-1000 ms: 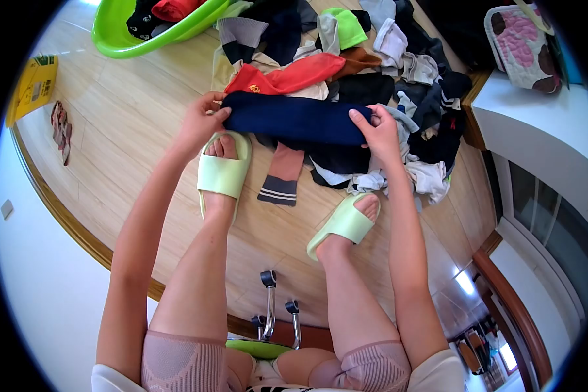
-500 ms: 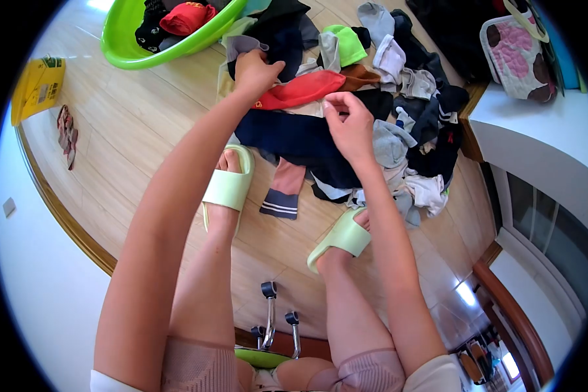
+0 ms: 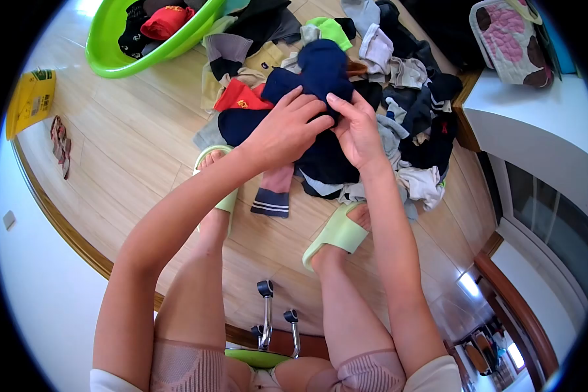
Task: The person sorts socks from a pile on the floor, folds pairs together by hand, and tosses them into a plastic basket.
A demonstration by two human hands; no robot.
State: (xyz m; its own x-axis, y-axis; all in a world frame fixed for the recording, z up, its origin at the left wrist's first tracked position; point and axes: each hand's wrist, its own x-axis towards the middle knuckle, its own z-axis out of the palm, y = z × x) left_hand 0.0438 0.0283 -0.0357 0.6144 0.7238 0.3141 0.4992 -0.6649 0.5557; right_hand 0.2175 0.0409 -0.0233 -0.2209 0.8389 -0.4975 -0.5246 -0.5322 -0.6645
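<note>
A dark navy sock (image 3: pixel 323 65) is held up over the pile of socks, partly bunched, with its upper end toward the far side. My right hand (image 3: pixel 358 130) pinches its near edge between thumb and fingers. From the left, my left hand (image 3: pixel 293 127) grips the same fabric, its fingers bent over it and close to my right fingertips. More navy cloth (image 3: pixel 238 126) lies beneath my left hand. Just beyond are a red sock (image 3: pixel 242 97) and a yellow sock (image 3: pixel 264 60). A pink and grey striped sock (image 3: pixel 273 191) lies on the floor nearer my feet.
A green basin (image 3: pixel 98 59) holding several socks stands at the far left. Mixed socks (image 3: pixel 424 130) spread to the right. A yellow bag (image 3: pixel 29 101) and a patterned cloth (image 3: pixel 61 147) lie left. My slippered feet flank the pile's near side; chair casters (image 3: pixel 265 289) stand below.
My left hand has come from the grey-purple sock at the far left to the middle, near my right hand. A navy sock is now lifted between both hands, over the red sock.
</note>
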